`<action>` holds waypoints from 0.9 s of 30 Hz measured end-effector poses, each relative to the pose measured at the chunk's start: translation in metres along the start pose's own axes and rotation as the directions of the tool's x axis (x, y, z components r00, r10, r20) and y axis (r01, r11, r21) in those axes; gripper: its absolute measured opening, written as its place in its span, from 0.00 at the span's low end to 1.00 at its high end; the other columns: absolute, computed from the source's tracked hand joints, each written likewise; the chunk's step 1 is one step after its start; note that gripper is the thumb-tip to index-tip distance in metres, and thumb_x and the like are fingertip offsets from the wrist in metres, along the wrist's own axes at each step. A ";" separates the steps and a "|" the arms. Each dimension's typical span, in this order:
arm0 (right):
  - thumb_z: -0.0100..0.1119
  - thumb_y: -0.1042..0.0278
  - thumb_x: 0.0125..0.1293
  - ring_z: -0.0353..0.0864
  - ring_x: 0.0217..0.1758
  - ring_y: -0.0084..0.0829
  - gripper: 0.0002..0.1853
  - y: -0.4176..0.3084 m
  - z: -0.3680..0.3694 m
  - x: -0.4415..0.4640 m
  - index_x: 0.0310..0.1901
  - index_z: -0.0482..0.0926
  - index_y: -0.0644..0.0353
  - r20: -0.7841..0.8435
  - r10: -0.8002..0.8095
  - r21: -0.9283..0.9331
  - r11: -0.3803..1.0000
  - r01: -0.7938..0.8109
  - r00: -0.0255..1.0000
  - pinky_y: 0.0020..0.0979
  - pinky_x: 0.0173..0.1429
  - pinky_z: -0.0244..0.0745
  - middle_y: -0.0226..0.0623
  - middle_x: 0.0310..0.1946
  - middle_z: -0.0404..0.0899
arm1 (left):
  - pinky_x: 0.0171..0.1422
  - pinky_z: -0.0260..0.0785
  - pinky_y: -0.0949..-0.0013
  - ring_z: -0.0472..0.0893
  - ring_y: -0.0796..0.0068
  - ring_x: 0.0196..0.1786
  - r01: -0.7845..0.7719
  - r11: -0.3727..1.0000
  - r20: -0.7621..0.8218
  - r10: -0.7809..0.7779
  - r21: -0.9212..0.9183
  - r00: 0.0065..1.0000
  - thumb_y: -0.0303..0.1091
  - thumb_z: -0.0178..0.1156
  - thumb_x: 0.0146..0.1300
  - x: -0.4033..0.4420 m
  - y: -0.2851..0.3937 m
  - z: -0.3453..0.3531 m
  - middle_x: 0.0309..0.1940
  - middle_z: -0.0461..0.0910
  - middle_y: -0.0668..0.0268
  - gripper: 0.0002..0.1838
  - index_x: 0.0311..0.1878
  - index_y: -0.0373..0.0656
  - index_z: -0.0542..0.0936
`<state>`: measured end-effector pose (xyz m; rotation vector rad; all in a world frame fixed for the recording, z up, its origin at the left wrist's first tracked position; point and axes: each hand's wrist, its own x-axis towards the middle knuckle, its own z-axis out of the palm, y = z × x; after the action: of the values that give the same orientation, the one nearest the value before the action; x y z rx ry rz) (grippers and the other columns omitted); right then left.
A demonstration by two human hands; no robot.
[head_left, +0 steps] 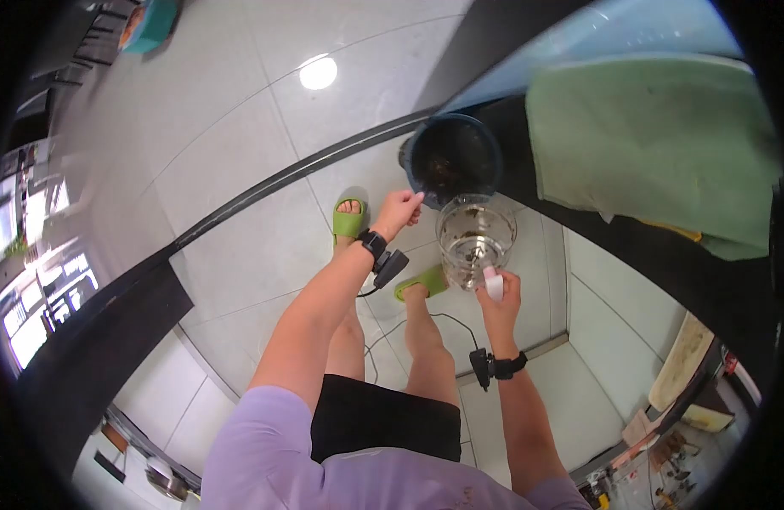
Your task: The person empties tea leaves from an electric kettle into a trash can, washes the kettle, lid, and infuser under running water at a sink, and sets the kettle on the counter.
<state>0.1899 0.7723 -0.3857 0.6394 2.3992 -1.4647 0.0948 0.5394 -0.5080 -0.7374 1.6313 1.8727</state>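
Note:
My right hand [499, 302] grips the pale pinkish handle of a clear glass pot [443, 229]. Dark bits cling to the inside of the pot, and its mouth is at the rim of a dark blue bin [416, 183]. The pot looks tilted toward the bin. My left hand [396, 214] is closed near the bin's front rim, thumb and fingers together. Whatever it may pinch is too small to make out. Inside the bin lies dark, brownish waste that I cannot tell apart.
A green cloth [647, 144] hangs over the dark counter edge at right. Black strapped devices sit on both wrists, with a cable [447, 316] running between them past my legs. My feet wear green slippers [348, 223] on grey tiles. A teal container [151, 27] stands far left.

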 end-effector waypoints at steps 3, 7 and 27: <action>0.64 0.74 0.48 0.74 0.36 0.26 0.18 -0.012 0.017 -0.019 0.42 0.71 0.64 0.035 0.063 -0.091 0.994 -0.059 0.997 0.29 0.41 0.70 0.38 0.35 0.75 | 0.26 0.70 0.75 0.75 0.78 0.21 0.015 0.996 -0.090 -0.023 -0.088 0.996 0.39 0.59 0.59 -0.020 -0.010 -0.059 0.20 0.75 0.66 0.13 0.27 0.39 0.74; 0.64 0.71 0.47 0.75 0.32 0.28 0.16 -0.019 0.043 -0.040 0.39 0.73 0.64 0.063 0.134 -0.146 0.982 -0.124 0.989 0.30 0.37 0.72 0.37 0.31 0.77 | 0.27 0.70 0.76 0.75 0.79 0.22 -0.041 0.994 -0.172 0.024 -0.097 0.985 0.31 0.61 0.54 -0.018 -0.015 -0.145 0.20 0.75 0.67 0.08 0.27 0.39 0.73; 0.57 0.80 0.49 0.74 0.38 0.24 0.11 -0.078 0.107 -0.078 0.37 0.73 0.65 -0.195 0.535 -0.037 0.833 -0.552 0.822 0.26 0.42 0.70 0.34 0.33 0.75 | 0.33 0.72 0.74 0.79 0.74 0.28 -0.114 0.987 -0.501 0.042 -0.113 0.865 0.29 0.58 0.56 0.170 0.043 -0.326 0.27 0.79 0.62 0.09 0.36 0.32 0.78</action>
<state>0.2184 0.6284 -0.3401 1.3497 2.1166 -1.0778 -0.0378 0.2189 -0.6367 -1.3232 1.8666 1.9768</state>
